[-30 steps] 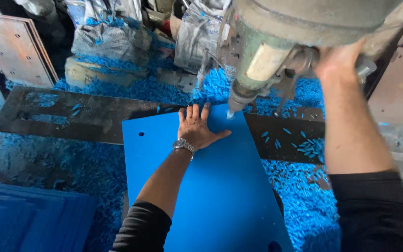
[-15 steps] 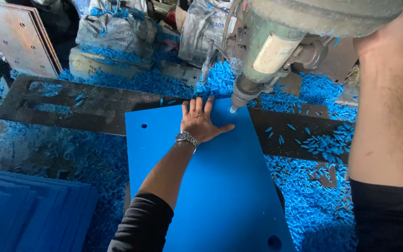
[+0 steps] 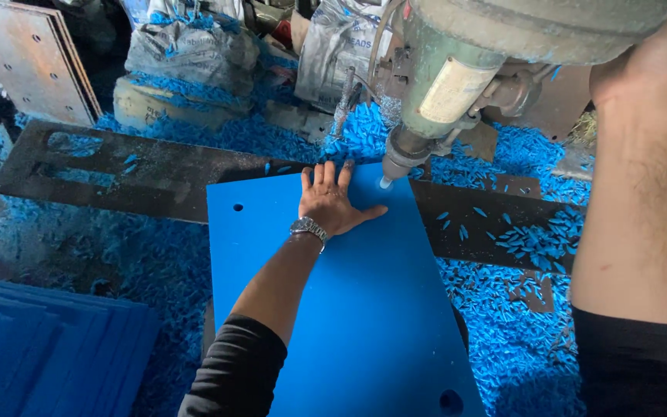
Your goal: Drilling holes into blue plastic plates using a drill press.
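Sacks [image 3: 187, 50] hold blue shavings; left hand [image 3: 332, 202] presses blue sheet [image 3: 349, 309].

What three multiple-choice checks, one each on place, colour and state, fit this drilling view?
1. Where is the left hand?
A. flat on the sheet
B. on the stack
C. on a sack

2. What colour are the chips?
A. red
B. blue
C. white

3. How is the bit?
A. raised far above the sheet
C. lying on the floor
B. down at the sheet's far edge

A: palm and spread fingers lie on the sheet. B: the chips match the blue sheet. B: the tip meets the sheet beside the thumb, while the right hand is up at the drill.
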